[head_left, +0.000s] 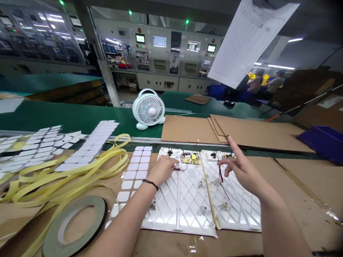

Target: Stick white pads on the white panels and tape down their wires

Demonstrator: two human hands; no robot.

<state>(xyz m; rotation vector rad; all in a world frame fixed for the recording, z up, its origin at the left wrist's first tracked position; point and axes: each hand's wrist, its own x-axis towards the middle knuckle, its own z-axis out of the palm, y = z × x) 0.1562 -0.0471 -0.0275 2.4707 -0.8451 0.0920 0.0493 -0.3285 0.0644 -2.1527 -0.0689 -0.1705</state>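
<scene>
Two white plastic panels with ribbed undersides, a left panel (189, 200) and a right panel (241, 210), lie side by side on the cardboard. My left hand (164, 168) is over the upper left panel, fingers closed at a thin dark red wire (183, 169); their undersides are hidden. Near it sits a small circuit board (190, 158) with a yellow part. My right hand (242, 171) is above the right panel, index finger stretched up and the other fingers loosely bent, close to a red and black wire (220, 175). Nothing shows in its grasp.
Left of the panels are white adhesive pads (132, 175), loose yellow strips (66, 182) and a big tape roll (75, 228). Behind stand a light blue fan (149, 110) and flat cardboard sheets (187, 128). A blue bin (323, 142) is at right; a paper sheet (249, 39) hangs above.
</scene>
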